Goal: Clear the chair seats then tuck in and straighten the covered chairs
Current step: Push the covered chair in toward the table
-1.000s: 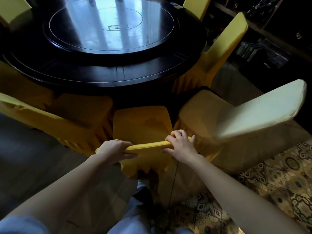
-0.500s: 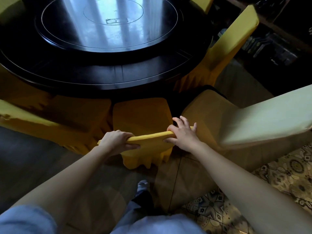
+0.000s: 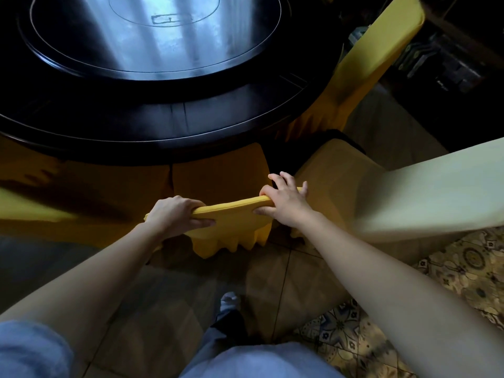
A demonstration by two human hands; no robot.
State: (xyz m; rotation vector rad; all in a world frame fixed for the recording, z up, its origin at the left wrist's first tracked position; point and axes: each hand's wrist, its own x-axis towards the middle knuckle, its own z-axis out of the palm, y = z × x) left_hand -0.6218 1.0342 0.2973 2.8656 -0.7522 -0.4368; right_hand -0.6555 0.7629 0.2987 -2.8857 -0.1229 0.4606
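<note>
Seat fabric of the middle chair (image 3: 218,173) shows less than it did 0.5 s ago, since more of it now lies under the rim of the dark round tabletop (image 3: 163,124); 1 s ago the whole seat was in the open. The tabletop and its glossy turntable (image 3: 152,36) fill more of the view than before.

At the left, a yellow-covered chair (image 3: 41,197) sits with its seat at the tabletop's edge, just beside the middle chair. The left grip (image 3: 174,214) is closed on the left end of the middle chair's backrest top (image 3: 231,207), fingers curled over the far side and thumb along the near face. The backrest top spans between the 2 grips as a yellow bar, with the cover hanging in folds below it. The right grip (image 3: 283,203) holds the right end, fingers spread over the top edge and thumb pressed against the near face; 1 s ago those fingers were curled more tightly.

Just right of it stands a paler covered chair (image 3: 409,192), angled away from the tabletop, its seat corner beside the right grip. Another yellow chair (image 3: 381,50) stands at the tabletop's far right. A patterned rug (image 3: 450,268) lies at the lower right.
</note>
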